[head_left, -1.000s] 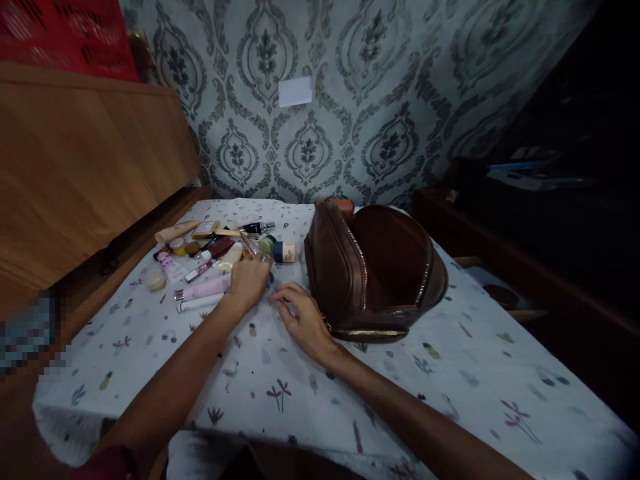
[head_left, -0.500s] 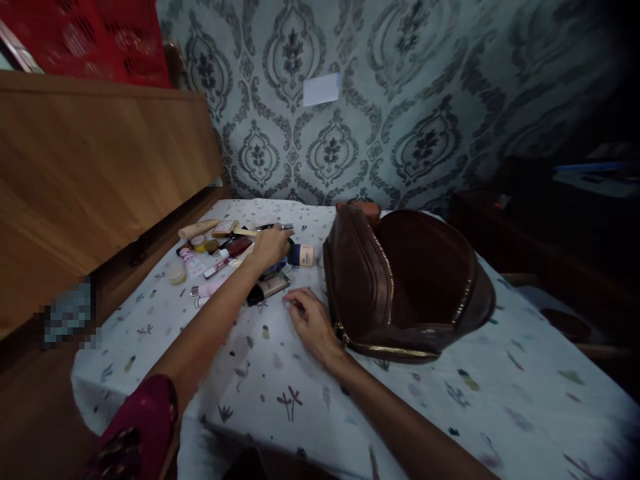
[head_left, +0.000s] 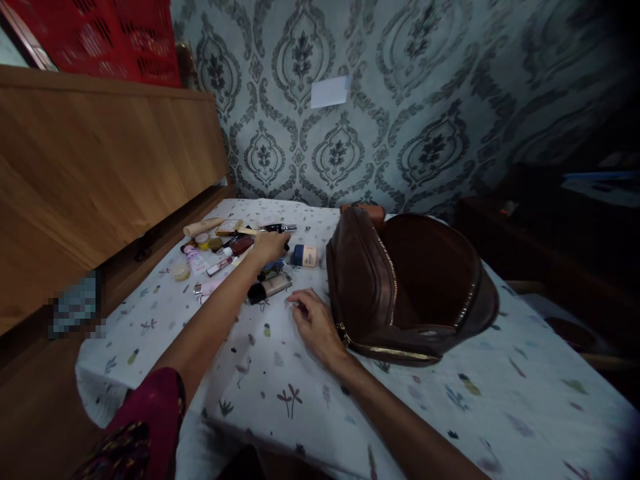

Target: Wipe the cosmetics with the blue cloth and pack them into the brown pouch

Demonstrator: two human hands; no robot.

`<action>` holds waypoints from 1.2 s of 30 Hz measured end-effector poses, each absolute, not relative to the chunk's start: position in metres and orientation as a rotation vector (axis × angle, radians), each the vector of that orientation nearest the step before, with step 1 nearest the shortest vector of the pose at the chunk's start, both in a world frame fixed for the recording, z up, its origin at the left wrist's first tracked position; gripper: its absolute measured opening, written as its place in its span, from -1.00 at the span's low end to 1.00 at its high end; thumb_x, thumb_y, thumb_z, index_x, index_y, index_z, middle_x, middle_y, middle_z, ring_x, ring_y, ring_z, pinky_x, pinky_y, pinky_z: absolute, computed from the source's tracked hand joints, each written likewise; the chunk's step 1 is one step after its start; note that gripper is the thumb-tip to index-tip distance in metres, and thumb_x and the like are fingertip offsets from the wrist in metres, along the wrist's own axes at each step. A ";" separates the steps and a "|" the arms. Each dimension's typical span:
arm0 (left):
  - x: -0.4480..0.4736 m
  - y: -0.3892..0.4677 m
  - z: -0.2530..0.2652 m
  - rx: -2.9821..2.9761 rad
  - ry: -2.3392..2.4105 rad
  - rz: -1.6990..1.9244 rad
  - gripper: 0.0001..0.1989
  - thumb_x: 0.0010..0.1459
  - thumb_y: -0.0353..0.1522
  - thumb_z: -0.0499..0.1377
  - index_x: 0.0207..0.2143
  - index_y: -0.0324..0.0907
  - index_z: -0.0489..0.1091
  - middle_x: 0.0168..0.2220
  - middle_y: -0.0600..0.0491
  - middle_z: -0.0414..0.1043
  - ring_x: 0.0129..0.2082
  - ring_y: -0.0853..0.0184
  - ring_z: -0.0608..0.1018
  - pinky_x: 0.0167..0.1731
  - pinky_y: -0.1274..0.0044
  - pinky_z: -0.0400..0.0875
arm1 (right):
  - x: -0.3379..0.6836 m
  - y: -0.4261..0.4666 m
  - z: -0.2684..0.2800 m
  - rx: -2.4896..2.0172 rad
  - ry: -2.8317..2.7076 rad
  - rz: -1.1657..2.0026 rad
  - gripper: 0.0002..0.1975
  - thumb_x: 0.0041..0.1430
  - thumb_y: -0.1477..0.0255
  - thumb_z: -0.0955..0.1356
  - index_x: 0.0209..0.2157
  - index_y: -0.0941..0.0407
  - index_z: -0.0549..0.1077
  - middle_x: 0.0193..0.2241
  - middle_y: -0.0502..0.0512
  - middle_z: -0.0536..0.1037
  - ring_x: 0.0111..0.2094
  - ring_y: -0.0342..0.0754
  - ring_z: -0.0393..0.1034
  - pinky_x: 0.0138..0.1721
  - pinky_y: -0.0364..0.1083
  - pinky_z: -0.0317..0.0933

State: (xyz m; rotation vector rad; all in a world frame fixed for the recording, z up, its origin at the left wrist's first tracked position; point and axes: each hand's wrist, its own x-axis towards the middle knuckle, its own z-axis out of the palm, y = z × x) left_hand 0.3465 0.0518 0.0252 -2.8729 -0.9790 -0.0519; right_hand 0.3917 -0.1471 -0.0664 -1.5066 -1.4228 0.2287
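Observation:
My left hand point(head_left: 271, 247) reaches over a cluster of cosmetics, its fingers closed around a small dark item that is mostly hidden. Just right of it lies a jar point(head_left: 305, 256) with a dark blue lid and beige body. Below the hand is a bottle of beige liquid with a black cap point(head_left: 270, 287). My right hand point(head_left: 313, 323) rests on the cloth, fingers loosely bent and apart, holding nothing. Close beside it stands a brown leather bag point(head_left: 360, 287), its zipped top gaping. Pink tubes point(head_left: 194, 259) and a lip gloss tube point(head_left: 220, 267) lie to the left.
A patterned white cloth point(head_left: 295, 393) covers the table. At the left stands a wooden cabinet point(head_left: 110, 153) with a red plastic basket point(head_left: 110, 40) on top. Behind the table is a papered wall point(head_left: 280, 160). A small brown item point(head_left: 365, 213) sits behind the bag.
My left hand has drawn down slightly, and its extended index finger has bent in. The jar now shows more fully beside it. My right hand stays in place.

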 end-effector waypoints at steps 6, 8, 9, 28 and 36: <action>0.328 0.063 0.025 -2.852 -1.056 -0.149 -0.66 0.24 -0.33 0.17 0.07 -0.05 0.41 -0.03 -0.09 0.51 -0.02 0.08 0.57 -0.08 0.31 0.45 | 0.365 -0.129 -0.045 -1.935 -1.570 0.226 -0.43 0.20 0.43 0.37 0.22 0.29 0.30 0.15 0.44 0.37 0.16 0.27 0.25 0.19 0.22 0.18; 0.320 0.066 0.025 -2.847 -1.070 -0.212 -0.64 0.24 -0.31 0.15 0.09 -0.01 0.39 0.01 -0.08 0.49 -0.02 0.06 0.56 -0.11 0.34 0.44 | 0.352 -0.118 -0.037 -2.051 -1.604 0.198 -0.34 0.19 0.37 0.41 0.26 0.29 0.25 0.15 0.49 0.35 0.15 0.32 0.23 0.18 0.24 0.16; 0.315 0.067 0.024 -2.843 -1.081 -0.248 -0.64 0.25 -0.29 0.14 0.10 0.00 0.38 0.03 -0.08 0.47 -0.03 0.06 0.57 -0.13 0.34 0.44 | 0.346 -0.113 -0.034 -2.088 -1.615 0.183 -0.32 0.19 0.35 0.42 0.28 0.28 0.23 0.16 0.51 0.33 0.16 0.33 0.23 0.18 0.24 0.16; 0.235 0.150 0.007 -2.626 -1.223 -1.966 -0.70 0.08 -0.29 0.23 -0.12 -0.14 0.33 -0.08 0.02 0.47 -0.05 0.26 0.53 -0.07 0.47 0.43 | 0.296 0.003 -0.037 -2.155 -1.650 0.283 -0.26 0.35 0.28 0.33 0.39 0.34 0.01 0.35 0.78 -0.06 0.40 0.48 -0.12 0.28 0.39 -0.13; 0.261 0.103 0.015 -2.907 -0.940 -1.789 -0.72 0.12 -0.33 0.23 -0.09 -0.15 0.36 -0.08 0.01 0.48 -0.06 0.26 0.51 -0.09 0.48 0.41 | 0.318 -0.004 -0.035 -1.944 -1.730 0.287 -0.47 0.22 0.30 0.43 0.08 0.40 0.42 0.31 0.68 0.14 0.39 0.40 -0.05 0.32 0.30 -0.06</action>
